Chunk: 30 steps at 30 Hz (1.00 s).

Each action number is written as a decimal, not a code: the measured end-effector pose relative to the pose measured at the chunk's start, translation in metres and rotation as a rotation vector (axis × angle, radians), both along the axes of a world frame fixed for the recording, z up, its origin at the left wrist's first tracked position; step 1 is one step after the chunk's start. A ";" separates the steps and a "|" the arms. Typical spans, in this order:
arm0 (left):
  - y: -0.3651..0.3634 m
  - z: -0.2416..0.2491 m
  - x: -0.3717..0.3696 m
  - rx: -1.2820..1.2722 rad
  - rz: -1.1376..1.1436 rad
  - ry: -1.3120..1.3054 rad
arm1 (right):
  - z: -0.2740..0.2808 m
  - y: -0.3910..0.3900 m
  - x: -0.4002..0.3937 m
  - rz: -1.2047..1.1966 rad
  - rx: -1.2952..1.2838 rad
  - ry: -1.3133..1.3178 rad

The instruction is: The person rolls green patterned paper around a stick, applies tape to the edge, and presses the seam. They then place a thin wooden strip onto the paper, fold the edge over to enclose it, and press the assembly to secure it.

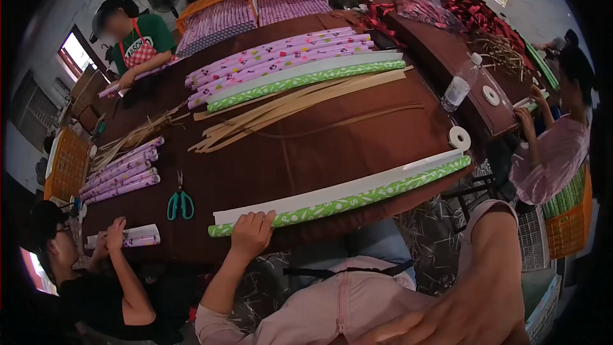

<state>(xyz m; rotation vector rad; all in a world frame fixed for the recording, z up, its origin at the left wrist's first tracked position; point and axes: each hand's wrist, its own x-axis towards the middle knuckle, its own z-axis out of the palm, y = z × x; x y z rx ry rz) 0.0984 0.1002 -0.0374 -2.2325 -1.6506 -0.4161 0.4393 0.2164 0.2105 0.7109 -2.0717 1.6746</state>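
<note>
In front of me, along the near table edge, lies a long green patterned paper roll with a white strip of its sheet unrolled behind it. My left hand has its fingers curled over the roll near its left end. Close to the camera at lower right, my right hand is held in front of my body, its fingers stretched out and partly cut off by the frame; no object shows in it. Teal-handled scissors rest left of the roll. A white tape roll sits by the roll's right end.
Tan paper strips cross the brown table. Behind them lie another green roll and several purple rolls. A plastic bottle stands at right. Co-workers handle rolls at left, far left and right. Orange crates stand around.
</note>
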 end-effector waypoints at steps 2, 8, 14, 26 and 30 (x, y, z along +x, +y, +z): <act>0.001 -0.002 -0.001 0.008 0.002 0.002 | 0.001 0.000 -0.003 0.000 0.000 -0.009; 0.005 -0.002 -0.004 0.006 -0.036 -0.018 | -0.002 -0.009 -0.011 -0.016 -0.008 0.005; 0.005 -0.004 -0.006 -0.054 -0.046 -0.028 | -0.007 -0.030 -0.006 -0.026 -0.004 0.051; 0.006 -0.001 -0.005 -0.179 -0.030 -0.057 | -0.077 0.050 0.102 -1.643 -0.012 -0.090; 0.002 0.002 -0.003 -0.185 0.014 -0.044 | -0.206 0.194 0.162 -2.059 0.836 -1.090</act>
